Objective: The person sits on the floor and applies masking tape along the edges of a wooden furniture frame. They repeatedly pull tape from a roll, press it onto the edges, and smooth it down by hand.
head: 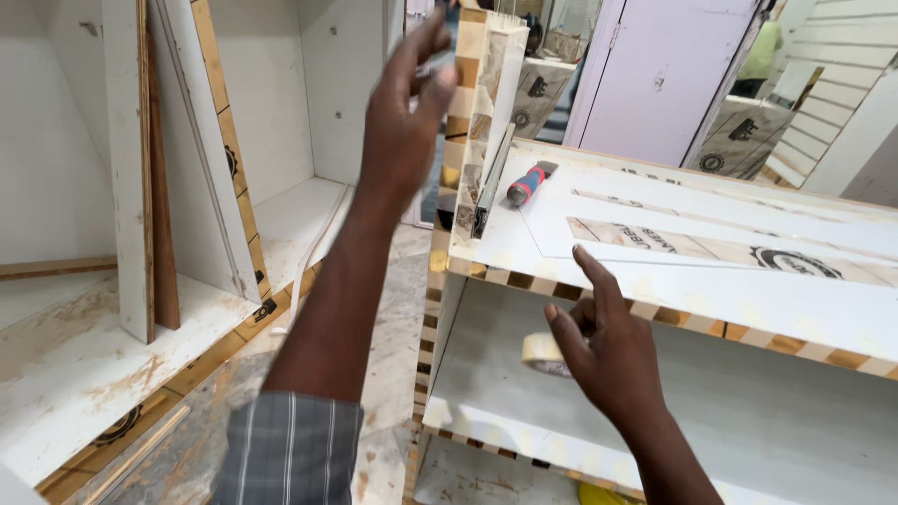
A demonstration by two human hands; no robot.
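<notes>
At 12 o'clock: left hand (404,122) fingers spread, steadying upright panel (479,112) | 5 o'clock: right hand (606,348) loosely holds tape roll (543,353), forefinger out | progress: panel stands on cabinet top (748,299), apparently unfixed; scraper (529,183) idle at 1 o'clock.

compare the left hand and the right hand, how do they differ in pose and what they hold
The left hand is raised high, open, fingers by the upright board. The right hand sits lower, by the cabinet edge, index finger extended, gripping a tape roll. The left hand holds nothing. Both are bare.
</notes>
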